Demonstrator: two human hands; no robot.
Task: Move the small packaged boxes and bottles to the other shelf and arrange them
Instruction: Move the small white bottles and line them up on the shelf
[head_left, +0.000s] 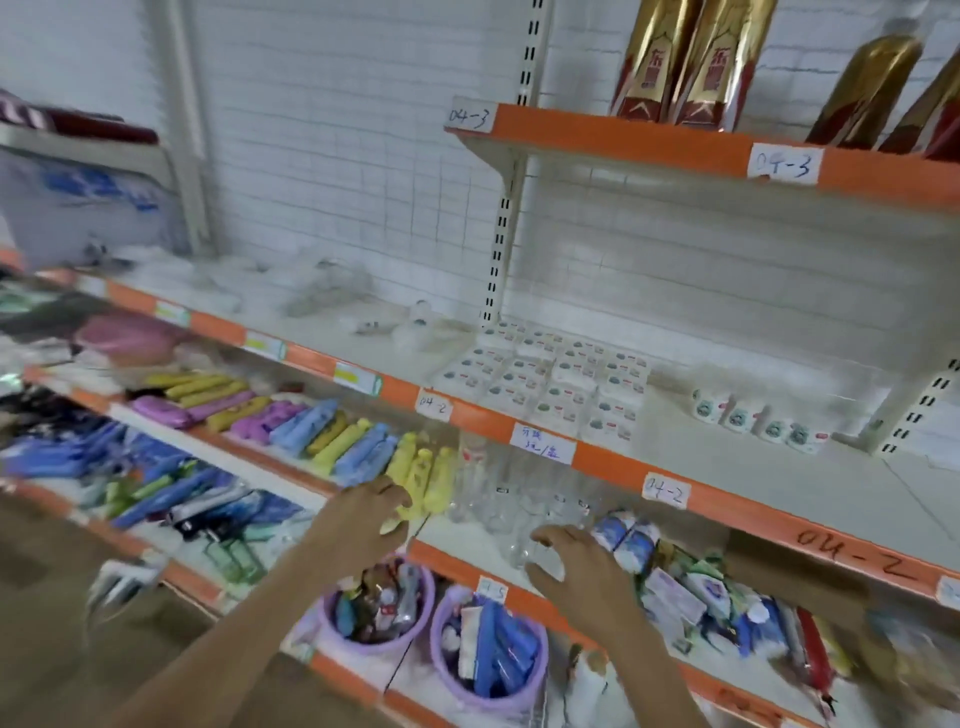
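Observation:
Small white packaged boxes (545, 384) lie in rows on the shelf labelled 04-2 (613, 462). To their right stand several small white bottles (753, 415). One shelf lower, clear bottles (498, 499) stand in a blurred cluster. My left hand (363, 525) hovers at that lower shelf's front edge beside yellow folded umbrellas (426, 478), fingers loosely bent, holding nothing that I can see. My right hand (576, 566) reaches in with spread fingers over the clear bottles, just left of a blue-and-white pack (628, 540).
Gold-and-red bottle boxes (691, 62) stand on the top shelf labelled 04-3. Rows of coloured folded umbrellas (291, 421) fill the shelves at left. Two purple buckets (488, 654) of packets sit below my hands. Assorted packets (727, 603) crowd the lower shelf at right.

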